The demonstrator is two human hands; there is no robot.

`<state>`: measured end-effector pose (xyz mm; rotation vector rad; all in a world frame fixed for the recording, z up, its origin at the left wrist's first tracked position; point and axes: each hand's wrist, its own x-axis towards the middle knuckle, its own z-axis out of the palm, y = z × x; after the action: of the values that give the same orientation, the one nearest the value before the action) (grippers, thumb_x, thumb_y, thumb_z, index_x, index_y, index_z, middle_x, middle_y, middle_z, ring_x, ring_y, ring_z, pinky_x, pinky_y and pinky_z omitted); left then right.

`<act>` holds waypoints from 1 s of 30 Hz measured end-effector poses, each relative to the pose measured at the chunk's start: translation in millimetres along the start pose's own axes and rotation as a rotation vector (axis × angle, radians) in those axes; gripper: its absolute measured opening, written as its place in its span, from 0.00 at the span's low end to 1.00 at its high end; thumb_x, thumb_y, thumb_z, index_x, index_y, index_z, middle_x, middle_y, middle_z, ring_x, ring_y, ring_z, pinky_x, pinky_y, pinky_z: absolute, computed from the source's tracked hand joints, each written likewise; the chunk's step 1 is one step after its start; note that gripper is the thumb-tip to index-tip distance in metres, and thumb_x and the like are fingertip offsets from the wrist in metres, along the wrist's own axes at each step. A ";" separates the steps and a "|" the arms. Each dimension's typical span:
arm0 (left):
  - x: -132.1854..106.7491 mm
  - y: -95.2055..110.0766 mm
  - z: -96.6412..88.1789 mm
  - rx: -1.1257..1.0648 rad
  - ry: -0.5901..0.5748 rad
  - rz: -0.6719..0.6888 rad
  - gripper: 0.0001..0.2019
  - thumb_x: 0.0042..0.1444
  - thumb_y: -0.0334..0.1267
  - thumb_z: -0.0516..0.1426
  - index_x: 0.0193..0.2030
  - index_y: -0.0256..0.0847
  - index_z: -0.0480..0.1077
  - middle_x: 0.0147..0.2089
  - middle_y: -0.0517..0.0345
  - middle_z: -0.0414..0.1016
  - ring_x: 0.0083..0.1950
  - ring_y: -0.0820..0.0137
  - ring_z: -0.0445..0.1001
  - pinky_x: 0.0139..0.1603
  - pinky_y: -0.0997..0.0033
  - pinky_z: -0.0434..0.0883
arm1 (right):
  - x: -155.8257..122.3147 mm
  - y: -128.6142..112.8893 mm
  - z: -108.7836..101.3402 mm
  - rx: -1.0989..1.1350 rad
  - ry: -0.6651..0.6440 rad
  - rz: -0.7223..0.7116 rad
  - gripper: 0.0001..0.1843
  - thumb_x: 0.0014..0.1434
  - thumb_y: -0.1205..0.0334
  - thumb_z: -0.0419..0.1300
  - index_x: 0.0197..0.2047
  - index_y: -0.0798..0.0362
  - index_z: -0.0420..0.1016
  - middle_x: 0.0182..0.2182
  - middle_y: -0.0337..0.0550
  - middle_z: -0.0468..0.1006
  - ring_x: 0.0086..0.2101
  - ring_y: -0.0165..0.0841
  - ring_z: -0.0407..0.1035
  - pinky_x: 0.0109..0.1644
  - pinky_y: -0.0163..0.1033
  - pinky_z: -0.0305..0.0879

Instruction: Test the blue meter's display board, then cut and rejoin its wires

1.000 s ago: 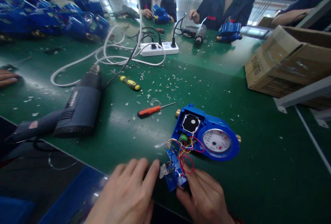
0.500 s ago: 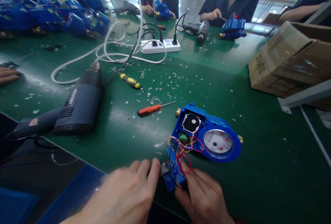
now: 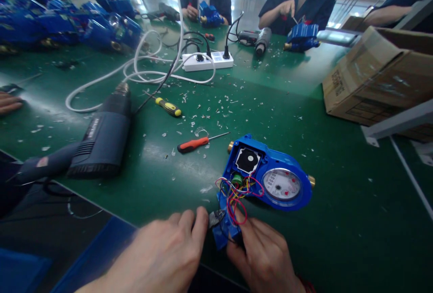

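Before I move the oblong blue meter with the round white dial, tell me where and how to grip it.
Grip the oblong blue meter by its rounded dial end, coming from the right; that looks safest, since loose coloured wires spill from the open compartment at its left.

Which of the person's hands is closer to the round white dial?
Right. The right hand is on the near side of the dial, slightly left; the left hand is farther away, well left of it.

Heat gun (image 3: 101, 135) left of meter (image 3: 269, 171), power strip (image 3: 203, 64) behind; back left, pile (image 3: 71, 22), probably meters
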<state>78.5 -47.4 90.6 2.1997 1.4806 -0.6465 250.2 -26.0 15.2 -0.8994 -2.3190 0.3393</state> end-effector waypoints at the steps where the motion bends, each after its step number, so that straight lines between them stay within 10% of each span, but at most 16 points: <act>1: -0.4 -0.2 -1.3 -0.023 -0.010 -0.017 0.28 0.45 0.24 0.45 0.56 0.29 0.63 0.45 0.36 0.72 0.42 0.54 0.74 0.36 0.54 0.75 | 0.5 0.1 0.3 0.002 0.000 0.006 0.17 0.54 0.75 0.49 0.45 0.71 0.71 0.26 0.52 0.80 0.23 0.35 0.74 0.26 0.37 0.74; 30: -7.6 -13.2 -10.9 -0.156 -0.039 -0.057 0.26 0.44 0.30 0.47 0.53 0.32 0.67 0.46 0.37 0.72 0.43 0.51 0.72 0.40 0.49 0.72 | 7.6 -2.2 -0.5 -0.083 0.084 -0.080 0.18 0.49 0.78 0.49 0.43 0.70 0.70 0.30 0.54 0.82 0.22 0.35 0.75 0.24 0.37 0.74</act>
<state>65.3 -42.2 102.9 2.0235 1.5250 -0.5680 245.1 -22.4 20.0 -0.8416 -2.2983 0.1697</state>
